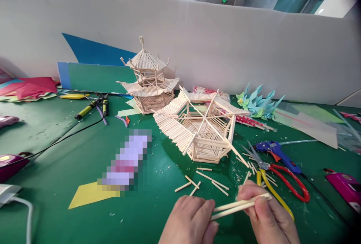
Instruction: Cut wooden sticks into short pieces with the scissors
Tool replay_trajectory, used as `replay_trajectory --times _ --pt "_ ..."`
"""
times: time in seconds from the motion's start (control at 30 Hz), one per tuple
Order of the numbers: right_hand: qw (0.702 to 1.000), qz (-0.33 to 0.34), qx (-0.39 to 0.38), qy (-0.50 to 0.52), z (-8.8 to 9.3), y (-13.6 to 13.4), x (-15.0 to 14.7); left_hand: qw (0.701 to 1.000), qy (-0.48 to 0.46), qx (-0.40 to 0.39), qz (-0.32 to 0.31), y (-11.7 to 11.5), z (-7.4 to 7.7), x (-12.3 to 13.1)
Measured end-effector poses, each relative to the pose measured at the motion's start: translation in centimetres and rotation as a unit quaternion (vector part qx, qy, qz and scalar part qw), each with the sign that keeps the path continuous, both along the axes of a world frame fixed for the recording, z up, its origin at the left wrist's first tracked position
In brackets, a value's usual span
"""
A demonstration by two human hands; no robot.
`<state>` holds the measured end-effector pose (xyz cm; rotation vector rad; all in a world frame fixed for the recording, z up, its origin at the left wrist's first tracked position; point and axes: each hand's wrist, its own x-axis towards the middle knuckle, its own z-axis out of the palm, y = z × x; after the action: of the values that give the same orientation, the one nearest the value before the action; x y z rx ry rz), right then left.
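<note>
- The left hand [190, 215] has its fingers curled closely around the left ends of two thin wooden sticks [235, 209].
- The right hand [269, 214] pinches the right ends of these sticks between thumb and fingers, with no gap left.
- The sticks are at the near side, right of the middle, lying nearly side by side above the green table [141, 223].
- Farther, a hexagonal stick model [172, 129] has slats on its left and far roof sides; behind it, to the left, stands a two-tier pagoda model [148, 61].
- To the right are red-handled scissors [295, 183] and a blue glue gun [283, 157].
</note>
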<state>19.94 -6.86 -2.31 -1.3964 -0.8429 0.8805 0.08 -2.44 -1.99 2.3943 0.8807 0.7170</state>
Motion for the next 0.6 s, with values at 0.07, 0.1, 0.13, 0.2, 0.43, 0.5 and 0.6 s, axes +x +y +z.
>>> replay_trajectory --times 0.07,0.1,0.13,0.2,0.43,0.5,0.6 --pt "0.999 -0.001 -0.031 -0.011 0.2 0.0 -0.5 0.996 -0.012 -0.070 -0.044 1.2 2.4 1.7" --pt "0.999 0.003 -0.048 -0.014 0.4 0.1 -0.8 0.992 -0.011 -0.109 -0.059 1.4 3.0 1.9" --pt "0.998 0.006 -0.065 -0.015 0.5 0.2 -1.0 0.987 -0.012 -0.143 -0.065 1.5 3.3 1.8" --pt "0.996 0.013 -0.088 0.008 0.7 0.5 -1.4 0.981 -0.009 -0.185 -0.057 1.5 3.6 0.7" --pt "0.989 -0.035 -0.092 0.113 0.5 1.0 -2.2 0.972 0.120 -0.122 0.164 2.5 2.8 -6.1" --pt "0.989 -0.029 -0.090 0.116 0.6 1.1 -2.6 0.957 0.186 -0.068 0.214 3.2 2.3 -7.1" --pt "0.988 -0.005 -0.084 0.132 1.1 1.4 -3.2 0.935 0.264 -0.003 0.237 4.8 2.0 -7.1"
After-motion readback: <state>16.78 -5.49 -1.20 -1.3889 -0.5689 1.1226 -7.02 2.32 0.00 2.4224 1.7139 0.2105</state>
